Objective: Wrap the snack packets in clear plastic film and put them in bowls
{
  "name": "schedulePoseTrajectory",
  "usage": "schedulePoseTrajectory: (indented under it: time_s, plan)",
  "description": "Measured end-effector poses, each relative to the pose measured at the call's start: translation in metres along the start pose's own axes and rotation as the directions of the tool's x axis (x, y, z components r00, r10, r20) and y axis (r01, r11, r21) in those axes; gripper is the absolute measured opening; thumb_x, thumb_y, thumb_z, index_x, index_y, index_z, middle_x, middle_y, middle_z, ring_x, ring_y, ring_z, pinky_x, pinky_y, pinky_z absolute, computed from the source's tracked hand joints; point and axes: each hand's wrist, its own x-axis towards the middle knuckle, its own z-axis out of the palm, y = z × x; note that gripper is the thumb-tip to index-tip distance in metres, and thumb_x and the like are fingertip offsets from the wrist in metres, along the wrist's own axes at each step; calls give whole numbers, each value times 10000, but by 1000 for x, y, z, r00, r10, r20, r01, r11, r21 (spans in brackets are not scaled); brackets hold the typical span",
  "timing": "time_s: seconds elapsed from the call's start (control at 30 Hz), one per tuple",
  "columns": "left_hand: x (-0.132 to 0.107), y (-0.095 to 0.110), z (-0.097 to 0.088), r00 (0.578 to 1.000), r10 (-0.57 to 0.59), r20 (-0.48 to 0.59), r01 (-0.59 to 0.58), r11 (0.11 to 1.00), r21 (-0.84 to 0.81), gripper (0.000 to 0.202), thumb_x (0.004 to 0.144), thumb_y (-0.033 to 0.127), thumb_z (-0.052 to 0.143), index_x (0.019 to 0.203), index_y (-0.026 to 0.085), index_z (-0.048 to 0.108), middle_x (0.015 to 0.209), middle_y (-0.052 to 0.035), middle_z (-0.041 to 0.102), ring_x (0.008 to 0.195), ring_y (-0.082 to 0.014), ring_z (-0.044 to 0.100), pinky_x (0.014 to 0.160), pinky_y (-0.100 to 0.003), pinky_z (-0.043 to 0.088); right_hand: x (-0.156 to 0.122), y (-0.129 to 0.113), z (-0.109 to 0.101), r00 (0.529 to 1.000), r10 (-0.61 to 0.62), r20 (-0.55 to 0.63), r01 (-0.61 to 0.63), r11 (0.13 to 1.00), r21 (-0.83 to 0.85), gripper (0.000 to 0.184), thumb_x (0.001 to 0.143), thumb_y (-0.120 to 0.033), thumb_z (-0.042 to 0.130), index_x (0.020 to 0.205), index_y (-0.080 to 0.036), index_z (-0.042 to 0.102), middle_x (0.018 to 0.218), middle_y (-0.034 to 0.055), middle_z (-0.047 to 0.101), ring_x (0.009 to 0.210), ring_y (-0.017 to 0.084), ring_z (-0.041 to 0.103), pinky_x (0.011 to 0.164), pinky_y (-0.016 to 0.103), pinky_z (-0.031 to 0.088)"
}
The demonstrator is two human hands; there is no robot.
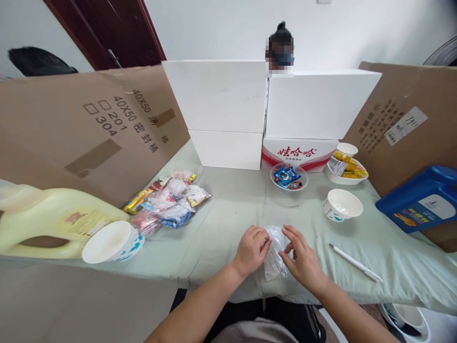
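A crumpled clear plastic bag [274, 269] lies on the cloth-covered table in front of me, between my two hands. My left hand [253, 250] is closed, its thumb and fingers pinching the bag's upper left edge. On the other side, my right hand [300, 257] has curved fingers held apart, with the thumb close to the bag's right edge. Whether that thumb touches the plastic, I cannot tell. Beyond the hands stands a clear bowl [304, 183] with blue and brown wrapped snacks [287, 175] in it.
Bagged snacks [171, 202], a paper bowl [130, 245] and a yellow jug [85, 209] are at left. To the right are a white bowl [342, 209], a white pen [355, 263], yellow packets [352, 166] and a blue bottle [421, 197]. Boxes [224, 100] wall the back; a person's head [280, 50] shows behind.
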Motion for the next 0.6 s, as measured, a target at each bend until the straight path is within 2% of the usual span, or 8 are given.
schedulePoseTrajectory:
  time_s: [0.07, 0.1, 0.2, 0.27, 0.37, 0.47, 0.6]
  plan:
    - [0, 3, 0, 997, 29, 66, -22, 994, -105, 100, 903, 192, 504, 839, 193, 581, 817, -52, 631, 822, -195, 580, 772, -336, 479, 5, -3, 4, 994, -94, 53, 95, 995, -34, 522, 913, -224, 470, 1411, -235, 315, 1284, 145, 536, 723, 126, 617, 690, 316, 544]
    - [0, 3, 0, 995, 30, 94, -16, 990, -142, 108, 911, 209, 498, 855, 191, 588, 831, -56, 636, 841, -196, 584, 790, -338, 482, 7, -3, 6, 990, -121, 71, 126, 989, -71, 490, 917, -198, 451, 1395, -227, 346, 1168, 116, 601, 737, 139, 622, 694, 315, 544]
    - [-3, -3, 0, 978, 20, 206, 16, 985, -172, 189, 947, 229, 434, 953, 183, 617, 897, -67, 656, 925, -206, 575, 848, -353, 476, 5, -1, 7, 984, -158, 84, 174, 956, -235, 276, 925, -148, 421, 1141, -225, 575, 866, 41, 639, 748, 161, 626, 680, 291, 526]
    - [-5, -8, 1, 950, 38, 311, 4, 991, -133, 231, 955, 205, 408, 1043, 190, 622, 942, -61, 668, 984, -213, 553, 889, -369, 460, -2, -2, 0, 978, -193, 81, 209, 924, -322, 221, 933, -148, 425, 988, -223, 626, 867, 44, 634, 753, 156, 622, 672, 270, 510]
    - [-7, -14, 5, 899, 68, 432, -82, 997, 12, 204, 932, 247, 505, 1083, 238, 643, 1045, -50, 653, 1058, -235, 507, 923, -402, 429, -20, -11, -21, 955, -278, 104, 297, 881, -367, 230, 938, -138, 414, 980, -214, 627, 966, 67, 646, 818, 161, 619, 707, 276, 507]
    - [-2, -14, 11, 898, 19, 439, -130, 966, 224, 195, 880, 332, 614, 1054, 263, 669, 1133, -66, 602, 1103, -271, 467, 922, -440, 418, -40, -27, -47, 931, -322, 171, 363, 864, -348, 240, 934, -145, 425, 1059, -218, 616, 986, 71, 667, 831, 177, 616, 724, 305, 515]
    - [8, -9, 18, 950, -88, 299, -58, 893, 447, 160, 849, 252, 630, 998, 207, 665, 1195, -118, 558, 1132, -313, 454, 900, -492, 438, -64, -46, -71, 917, -335, 218, 392, 858, -332, 303, 915, -151, 440, 1158, -241, 599, 966, 60, 702, 799, 180, 643, 703, 291, 530]
